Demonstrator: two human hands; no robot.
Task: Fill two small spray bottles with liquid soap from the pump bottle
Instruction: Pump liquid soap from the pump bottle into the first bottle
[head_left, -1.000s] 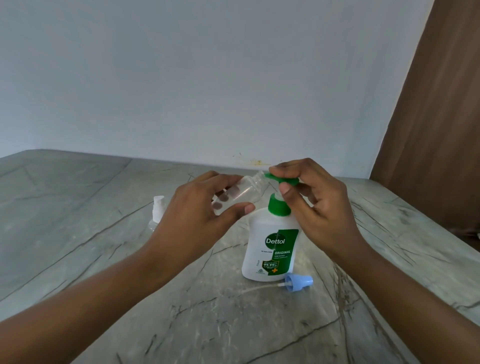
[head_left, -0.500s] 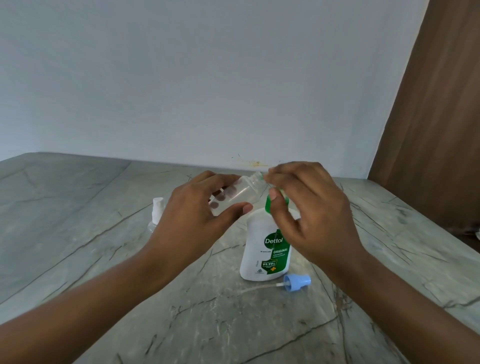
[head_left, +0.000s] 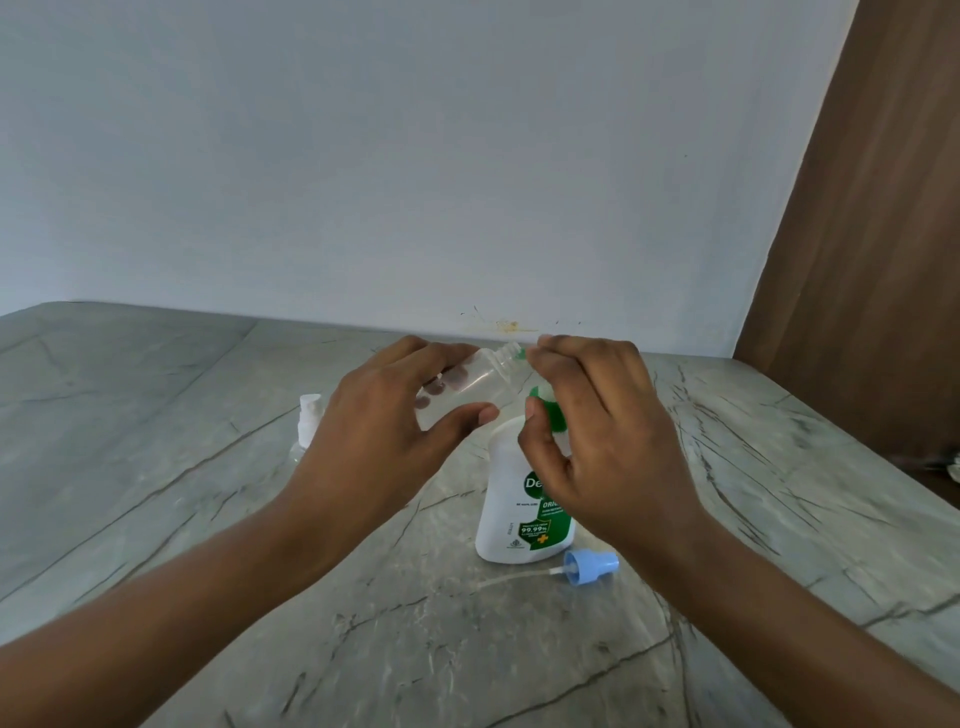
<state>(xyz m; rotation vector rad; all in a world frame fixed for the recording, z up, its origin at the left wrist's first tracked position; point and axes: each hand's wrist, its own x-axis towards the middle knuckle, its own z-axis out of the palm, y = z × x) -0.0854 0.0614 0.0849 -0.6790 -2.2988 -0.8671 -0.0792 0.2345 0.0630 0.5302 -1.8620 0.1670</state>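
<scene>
Left-hand (head_left: 379, 447) grip: one clear bottle (head_left: 480, 382)

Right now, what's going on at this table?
A person is filling a small clear spray bottle from a white pump bottle. The left hand holds the small bottle tilted, its open neck at the green pump, where the right hand rests. Its blue spray cap lies on the table; a second capped bottle stands behind.

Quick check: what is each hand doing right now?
Left hand: closed around the uncapped clear spray bottle, tilted.
Right hand: fingers curled over the pump bottle green pump head.
</scene>
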